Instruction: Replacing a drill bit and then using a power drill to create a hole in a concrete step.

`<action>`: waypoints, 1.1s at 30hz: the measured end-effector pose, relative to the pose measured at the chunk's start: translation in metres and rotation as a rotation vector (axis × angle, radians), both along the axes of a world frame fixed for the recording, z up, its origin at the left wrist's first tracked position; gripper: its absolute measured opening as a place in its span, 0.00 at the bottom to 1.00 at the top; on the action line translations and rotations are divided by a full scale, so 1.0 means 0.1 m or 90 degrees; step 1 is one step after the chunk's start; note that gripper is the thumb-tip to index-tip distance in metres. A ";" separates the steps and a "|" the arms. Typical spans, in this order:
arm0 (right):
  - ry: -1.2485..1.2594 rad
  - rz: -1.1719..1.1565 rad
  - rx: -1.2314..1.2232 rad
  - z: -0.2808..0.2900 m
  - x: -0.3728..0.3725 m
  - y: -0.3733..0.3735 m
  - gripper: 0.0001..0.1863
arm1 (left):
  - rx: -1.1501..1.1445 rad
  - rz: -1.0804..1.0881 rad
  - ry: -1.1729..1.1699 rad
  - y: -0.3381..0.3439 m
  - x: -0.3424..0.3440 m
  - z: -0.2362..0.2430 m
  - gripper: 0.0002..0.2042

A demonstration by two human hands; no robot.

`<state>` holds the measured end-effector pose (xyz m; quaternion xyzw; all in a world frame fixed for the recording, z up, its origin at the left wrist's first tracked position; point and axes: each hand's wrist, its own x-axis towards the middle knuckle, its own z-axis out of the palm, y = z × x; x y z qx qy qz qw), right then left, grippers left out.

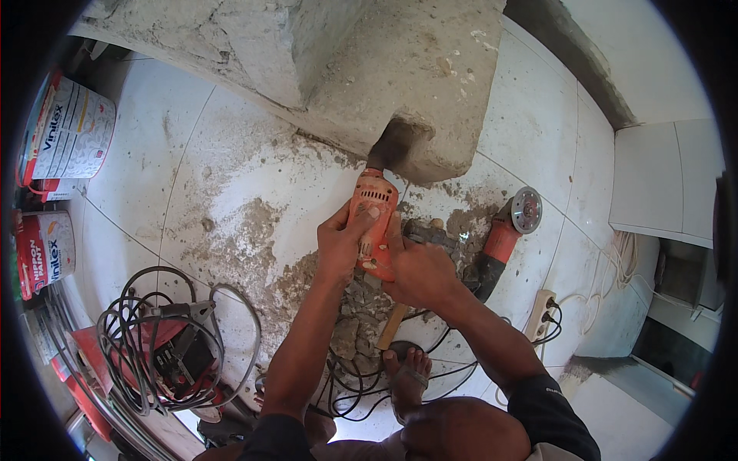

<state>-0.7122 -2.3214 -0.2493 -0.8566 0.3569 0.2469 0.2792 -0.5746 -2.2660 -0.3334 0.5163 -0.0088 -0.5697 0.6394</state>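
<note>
Head view: left hand (338,242) is gripping the body of an orange power drill (374,203) from its left side, thumb lying over the casing. Right hand (421,270) is closing around the drill's rear end, fingers wrapping the right side. Drill is sitting between both hands, its nose pointing away from the person into a dark hollow (411,142); whether the tip is touching there, cannot tell. Below the right hand, a sandalled foot (407,378) is standing beside a wooden handle (392,326) and black cable (357,380). Grey rubble (346,336) is lying under and between the forearms. Right of the right hand, an angle grinder (501,242) is resting on the white tiled floor (530,131); farther right, a power strip (541,311) is holding plugs. Well left of the left hand, coiled cable (127,346) is lying over a red machine (173,361). Beyond both hands, a concrete block (400,69) is bearing the hollow. Far left, paint buckets (77,131) are standing near the wall of view; far right, a white cabinet (649,180) is standing.
</note>
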 end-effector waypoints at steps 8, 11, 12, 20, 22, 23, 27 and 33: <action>-0.003 -0.006 0.009 0.00 -0.01 -0.06 0.61 | 0.012 0.004 -0.023 -0.04 -0.01 0.06 0.21; 0.003 0.004 0.011 -0.01 -0.04 -0.08 0.62 | 0.021 -0.001 -0.030 -0.05 -0.04 0.07 0.21; 0.004 0.000 0.013 0.00 -0.04 -0.09 0.62 | 0.022 -0.001 -0.029 -0.05 -0.04 0.07 0.21; -0.024 0.003 -0.001 -0.05 -0.06 -0.10 0.63 | 0.030 0.004 -0.033 -0.08 -0.04 0.04 0.21; -0.017 0.010 -0.006 -0.02 -0.05 -0.11 0.63 | 0.035 0.004 -0.032 -0.08 -0.02 0.04 0.21; -0.015 0.009 -0.007 -0.03 -0.06 -0.12 0.63 | 0.038 0.002 -0.029 -0.09 -0.02 0.04 0.22; -0.007 0.017 0.018 0.07 -0.02 -0.18 0.61 | 0.030 0.006 -0.023 -0.09 -0.05 0.07 0.22; 0.001 0.033 0.020 0.11 0.00 -0.20 0.58 | 0.037 -0.004 -0.028 -0.12 -0.03 0.06 0.23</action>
